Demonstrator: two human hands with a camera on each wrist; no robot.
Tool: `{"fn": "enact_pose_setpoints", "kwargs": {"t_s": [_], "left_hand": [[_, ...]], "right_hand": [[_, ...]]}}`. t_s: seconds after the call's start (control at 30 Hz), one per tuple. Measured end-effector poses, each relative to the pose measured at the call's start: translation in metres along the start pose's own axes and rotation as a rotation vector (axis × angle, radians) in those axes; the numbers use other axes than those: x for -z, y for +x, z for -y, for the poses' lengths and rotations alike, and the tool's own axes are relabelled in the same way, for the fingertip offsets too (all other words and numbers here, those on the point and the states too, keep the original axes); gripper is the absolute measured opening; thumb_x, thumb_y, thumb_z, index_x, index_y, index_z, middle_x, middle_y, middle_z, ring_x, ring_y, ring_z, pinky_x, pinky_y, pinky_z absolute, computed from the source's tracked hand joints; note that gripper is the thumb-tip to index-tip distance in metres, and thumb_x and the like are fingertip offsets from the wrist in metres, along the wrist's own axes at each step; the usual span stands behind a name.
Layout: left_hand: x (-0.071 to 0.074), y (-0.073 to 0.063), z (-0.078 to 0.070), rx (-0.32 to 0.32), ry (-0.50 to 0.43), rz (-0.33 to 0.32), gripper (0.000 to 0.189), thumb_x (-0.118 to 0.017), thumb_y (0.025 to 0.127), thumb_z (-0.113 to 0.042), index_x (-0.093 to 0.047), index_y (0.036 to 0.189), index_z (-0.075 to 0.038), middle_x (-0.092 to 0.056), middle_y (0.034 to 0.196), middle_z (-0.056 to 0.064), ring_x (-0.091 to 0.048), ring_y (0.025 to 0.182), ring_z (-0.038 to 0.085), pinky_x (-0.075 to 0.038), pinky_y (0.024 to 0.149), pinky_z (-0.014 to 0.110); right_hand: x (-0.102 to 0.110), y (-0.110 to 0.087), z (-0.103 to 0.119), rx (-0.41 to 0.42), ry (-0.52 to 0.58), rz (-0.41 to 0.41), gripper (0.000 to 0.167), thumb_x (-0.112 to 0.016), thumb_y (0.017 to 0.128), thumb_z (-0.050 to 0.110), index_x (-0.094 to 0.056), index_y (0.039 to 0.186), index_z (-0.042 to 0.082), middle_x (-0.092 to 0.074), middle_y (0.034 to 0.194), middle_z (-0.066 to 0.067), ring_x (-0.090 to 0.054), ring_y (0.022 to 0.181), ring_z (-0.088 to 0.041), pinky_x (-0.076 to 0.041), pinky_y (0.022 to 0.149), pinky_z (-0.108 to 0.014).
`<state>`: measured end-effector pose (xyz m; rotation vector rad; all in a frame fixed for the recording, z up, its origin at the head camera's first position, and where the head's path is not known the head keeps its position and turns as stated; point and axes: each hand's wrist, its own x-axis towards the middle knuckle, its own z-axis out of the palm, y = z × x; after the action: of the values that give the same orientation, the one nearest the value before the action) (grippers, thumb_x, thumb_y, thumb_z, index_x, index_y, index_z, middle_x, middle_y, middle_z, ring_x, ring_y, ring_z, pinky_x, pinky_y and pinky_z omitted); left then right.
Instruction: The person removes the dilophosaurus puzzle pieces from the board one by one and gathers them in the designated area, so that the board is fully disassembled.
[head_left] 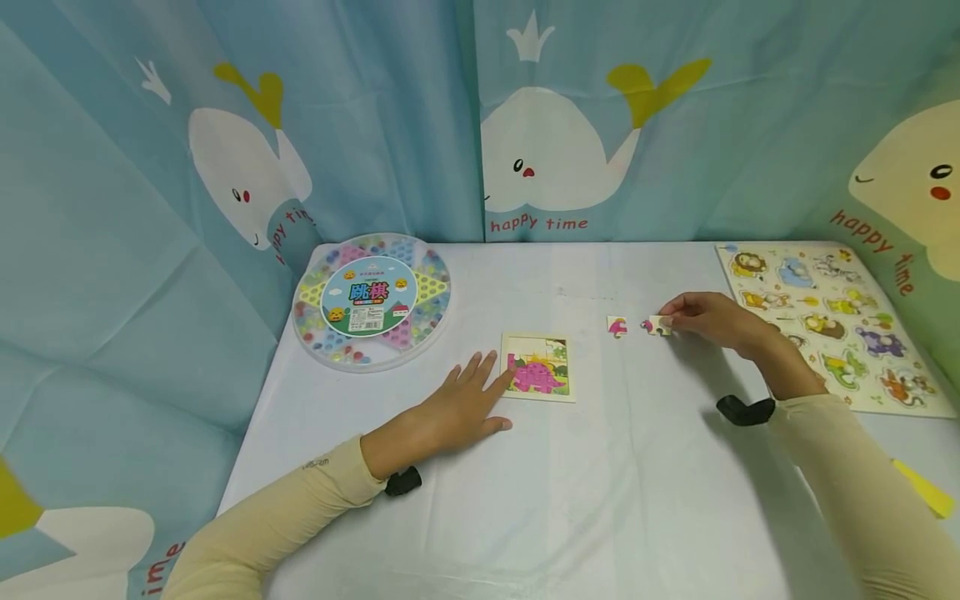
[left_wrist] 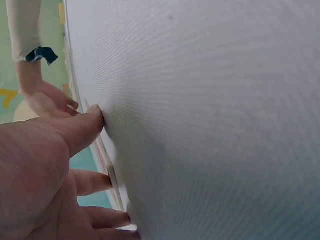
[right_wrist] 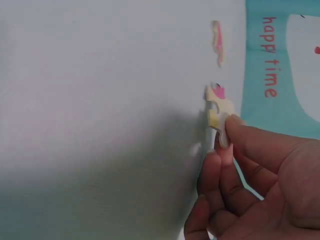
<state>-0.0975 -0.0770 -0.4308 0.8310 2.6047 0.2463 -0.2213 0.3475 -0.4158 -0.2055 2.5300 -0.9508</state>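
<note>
Between thumb and fingers, my right hand (head_left: 705, 318) pinches a jigsaw piece (right_wrist: 220, 107), cream with a pink patch and a yellow edge. A second jigsaw piece (head_left: 617, 326), pink and white, lies on the table just left of it. Farther left is a square puzzle board (head_left: 537, 397) with a pink dinosaur picture; pieces fill most of its frame, and bare tray shows along the top and upper left. My left hand (head_left: 457, 408) lies with fingers spread at the board's left side, the index fingertip resting on its edge and the thumb on the tablecloth.
A round Chinese checkers box (head_left: 429, 333) with coloured marbles stands at the back left. An animal puzzle board (head_left: 817, 329) lies at the right, beside my right forearm. A yellow item (head_left: 924, 487) is at the right edge. A whale-print curtain (head_left: 420, 150) hangs behind the table.
</note>
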Motion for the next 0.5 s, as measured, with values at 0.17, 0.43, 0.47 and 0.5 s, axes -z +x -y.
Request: {"fn": "enact_pose_setpoints", "kwargs": {"t_s": [0.17, 0.43, 0.47, 0.5], "left_hand": [[-0.001, 0.001, 0.001, 0.002, -0.002, 0.001, 0.079, -0.050, 0.109, -0.053, -0.019, 0.171, -0.016, -0.008, 0.176, 0.021, -0.009, 0.163, 0.041, -0.022, 0.128, 0.059], [-0.001, 0.003, 0.001, 0.006, 0.008, 0.003, 0.079, -0.051, 0.108, -0.054, -0.019, 0.171, -0.017, -0.010, 0.176, 0.021, -0.011, 0.163, 0.041, -0.022, 0.128, 0.058], [-0.001, 0.003, 0.002, 0.007, 0.007, 0.004, 0.079, -0.051, 0.108, -0.054, -0.019, 0.171, -0.017, -0.010, 0.176, 0.021, -0.010, 0.163, 0.041, -0.022, 0.128, 0.058], [-0.001, 0.003, 0.002, 0.008, 0.004, 0.005, 0.079, -0.051, 0.108, -0.054, -0.019, 0.171, -0.017, -0.009, 0.176, 0.021, -0.010, 0.163, 0.041, -0.022, 0.128, 0.058]], "right_hand": [[-0.005, 0.001, 0.005, -0.005, -0.065, -0.025, 0.032, -0.062, 0.108, 0.021, -0.064, 0.124, -0.007, -0.067, 0.109, -0.013, -0.054, 0.094, -0.015, -0.044, 0.080, -0.025], [-0.015, 0.002, 0.008, 0.014, -0.145, -0.088, 0.023, -0.062, 0.106, 0.014, -0.065, 0.118, -0.006, -0.066, 0.106, -0.019, -0.055, 0.096, -0.029, -0.044, 0.084, -0.040], [-0.016, 0.003, 0.008, 0.020, -0.153, -0.095, 0.023, -0.063, 0.106, 0.014, -0.065, 0.118, -0.006, -0.067, 0.106, -0.020, -0.055, 0.095, -0.029, -0.044, 0.083, -0.041], [-0.017, 0.003, 0.008, 0.026, -0.161, -0.102, 0.023, -0.063, 0.106, 0.013, -0.065, 0.117, -0.006, -0.067, 0.105, -0.020, -0.055, 0.095, -0.029, -0.044, 0.082, -0.041]]}}
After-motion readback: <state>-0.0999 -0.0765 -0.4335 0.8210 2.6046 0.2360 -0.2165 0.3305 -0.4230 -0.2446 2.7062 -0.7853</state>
